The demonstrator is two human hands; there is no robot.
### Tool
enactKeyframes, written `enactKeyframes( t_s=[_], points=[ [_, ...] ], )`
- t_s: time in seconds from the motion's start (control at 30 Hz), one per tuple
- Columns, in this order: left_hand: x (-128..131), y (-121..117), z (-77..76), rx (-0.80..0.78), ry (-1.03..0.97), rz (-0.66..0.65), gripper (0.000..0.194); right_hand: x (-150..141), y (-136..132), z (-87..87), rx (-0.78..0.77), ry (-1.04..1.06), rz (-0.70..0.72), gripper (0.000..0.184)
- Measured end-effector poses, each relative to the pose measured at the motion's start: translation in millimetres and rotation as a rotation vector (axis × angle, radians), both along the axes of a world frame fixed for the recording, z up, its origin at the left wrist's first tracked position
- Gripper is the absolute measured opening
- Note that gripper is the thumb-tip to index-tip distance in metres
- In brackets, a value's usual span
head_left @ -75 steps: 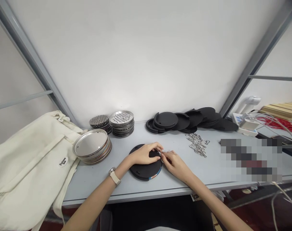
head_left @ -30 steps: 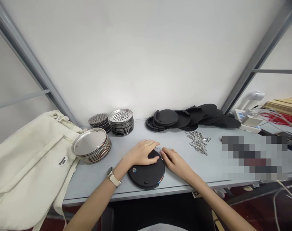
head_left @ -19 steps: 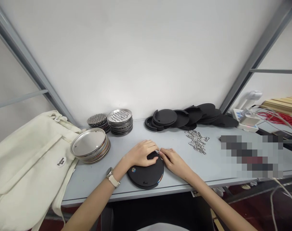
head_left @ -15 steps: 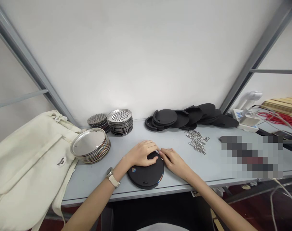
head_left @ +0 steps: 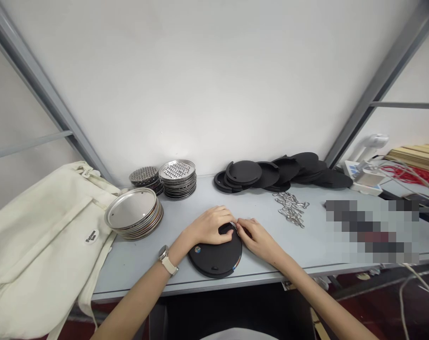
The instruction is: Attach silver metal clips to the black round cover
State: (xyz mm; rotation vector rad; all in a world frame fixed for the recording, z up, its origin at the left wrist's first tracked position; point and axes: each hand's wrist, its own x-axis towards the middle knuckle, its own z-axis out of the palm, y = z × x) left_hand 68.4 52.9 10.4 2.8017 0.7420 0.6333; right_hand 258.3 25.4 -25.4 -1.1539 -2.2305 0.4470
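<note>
And here's the round black case (head_left: 214, 257), lying flat at the front edge of the grey tabletop (head_left: 175, 219), its upper part tucked under the left hand (head_left: 212, 225)! A small hole shows a dot of colour at its left, a short dark slot sits near the front, a blue-and-orange strip lines the right rim. And the metal clip (head_left: 235, 225)? Mostly hidden, at the right hand's (head_left: 252, 236) fingertips!

Received on my feed: bright, diffuse light on the white wall (head_left: 214, 94); glints on the metal discs (head_left: 177, 171); deep shade under the table (head_left: 306, 250); stretched edges; one pixelated patch (head_left: 372, 231), right; soft detail between the fingers (head_left: 226, 218)
</note>
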Motion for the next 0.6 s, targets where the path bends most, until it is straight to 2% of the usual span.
enactKeyframes(
  t_s=[0.33,0.6],
  points=[
    [0.0,-0.5,0.8,-0.012,0.010,0.008,0.017,-0.4,-2.0,0.6,0.011,-0.019,-0.013,0.021],
    [0.0,-0.1,1.4,-0.018,0.012,0.005,0.016,0.1,0.2,-1.5,0.014,-0.029,0.002,0.022]
  ],
)
